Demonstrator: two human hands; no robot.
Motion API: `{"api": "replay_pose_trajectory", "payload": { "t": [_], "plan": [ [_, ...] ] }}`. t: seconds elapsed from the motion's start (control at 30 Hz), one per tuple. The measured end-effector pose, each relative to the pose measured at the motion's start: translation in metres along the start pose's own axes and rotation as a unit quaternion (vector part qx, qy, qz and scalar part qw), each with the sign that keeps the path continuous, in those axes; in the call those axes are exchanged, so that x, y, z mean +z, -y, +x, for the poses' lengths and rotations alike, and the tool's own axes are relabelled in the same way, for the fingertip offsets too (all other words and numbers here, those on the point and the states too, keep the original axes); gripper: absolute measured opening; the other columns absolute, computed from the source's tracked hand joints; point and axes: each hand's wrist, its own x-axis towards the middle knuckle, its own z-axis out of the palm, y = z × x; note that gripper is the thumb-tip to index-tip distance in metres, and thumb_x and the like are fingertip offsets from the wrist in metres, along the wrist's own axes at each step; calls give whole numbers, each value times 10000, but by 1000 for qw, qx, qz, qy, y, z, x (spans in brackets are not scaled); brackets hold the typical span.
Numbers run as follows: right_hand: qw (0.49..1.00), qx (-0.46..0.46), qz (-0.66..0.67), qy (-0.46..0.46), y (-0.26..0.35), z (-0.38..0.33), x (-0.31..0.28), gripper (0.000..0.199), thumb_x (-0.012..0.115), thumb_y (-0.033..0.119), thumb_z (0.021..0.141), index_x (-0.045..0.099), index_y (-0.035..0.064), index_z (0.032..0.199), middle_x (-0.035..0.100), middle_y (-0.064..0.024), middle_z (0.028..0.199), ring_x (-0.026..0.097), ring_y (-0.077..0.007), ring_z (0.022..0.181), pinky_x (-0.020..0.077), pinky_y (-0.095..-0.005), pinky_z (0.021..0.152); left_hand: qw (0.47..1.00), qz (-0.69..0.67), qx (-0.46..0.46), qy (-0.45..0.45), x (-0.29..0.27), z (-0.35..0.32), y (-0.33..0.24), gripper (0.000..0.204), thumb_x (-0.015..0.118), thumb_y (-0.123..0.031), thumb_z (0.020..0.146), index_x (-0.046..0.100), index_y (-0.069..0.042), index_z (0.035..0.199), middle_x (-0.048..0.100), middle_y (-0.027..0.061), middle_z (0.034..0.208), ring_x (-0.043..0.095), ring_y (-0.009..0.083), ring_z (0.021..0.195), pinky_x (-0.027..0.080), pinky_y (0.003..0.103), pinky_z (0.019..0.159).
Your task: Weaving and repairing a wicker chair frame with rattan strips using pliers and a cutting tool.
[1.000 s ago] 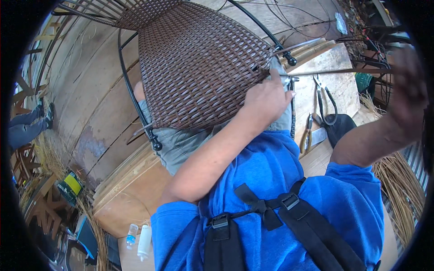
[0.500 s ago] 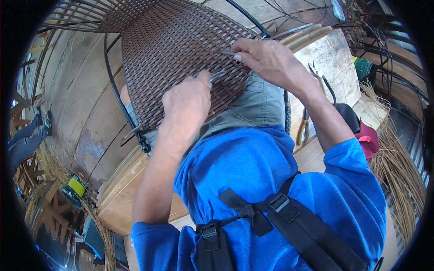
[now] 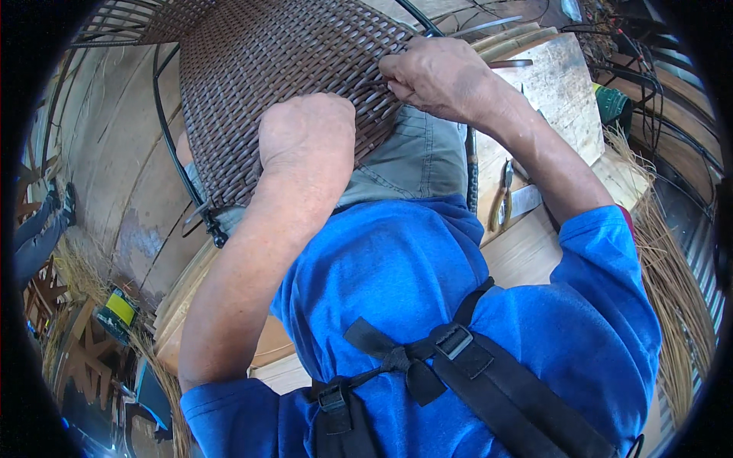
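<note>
The left hand (image 3: 305,137) was curled in a fist, pressed on the brown woven seat (image 3: 259,69) over the lap. Farther up, the right hand (image 3: 435,76) pinched a strand at the seat's edge. Pliers (image 3: 504,195) lay on the wooden bench (image 3: 557,84) beside.

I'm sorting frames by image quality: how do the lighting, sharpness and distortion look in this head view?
Head view: even daylight, no harsh glare; the left hand, right hand and brown woven panel are sharp; fisheye bends the wooden workbench edges near the rim; a black vignette rings the picture; the straw bundle at the right edge looks stretched and soft.
</note>
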Motion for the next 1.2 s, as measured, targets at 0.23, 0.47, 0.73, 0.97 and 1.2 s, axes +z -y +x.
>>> {"api": "replay_pose_trajectory", "payload": {
  "t": [0.23,0.47,0.73,0.97,1.2],
  "plan": [
    [993,-88,-59,-43,1,1,-12,123,523,127,771,640,96,788,638,-160,741,644,-313,766,514,-418,697,1000,-8,-9,4,7,5,-2,151,475,-75,813,593,-6,877,655,181,795,653,334,777,525,412,680],
    [989,-114,-82,-37,5,3,-9,110,538,149,783,623,91,822,617,-147,770,629,-309,804,506,-414,716,997,-68,-1,-47,18,8,10,192,411,-82,834,563,31,864,632,235,801,631,376,787,499,474,697],
    [999,-40,-1,32,-9,11,3,206,521,247,859,589,53,852,604,-160,763,611,-321,782,489,-430,714,992,-116,11,-47,24,16,7,211,403,-91,830,567,40,858,624,256,821,619,392,815,484,480,729],
    [994,-32,74,72,-14,29,0,238,539,210,795,595,-18,757,591,-200,751,599,-346,762,467,-423,698,979,-205,-8,-6,36,25,21,281,466,-200,854,575,54,906,606,284,888,582,422,896,442,489,799],
    [994,-102,32,38,-10,36,5,230,582,250,800,624,26,765,609,-169,749,613,-328,751,481,-416,693,941,-334,-23,57,47,38,35,259,506,-220,848,565,32,827,609,145,706,580,217,519,467,343,507]
  ]
}}
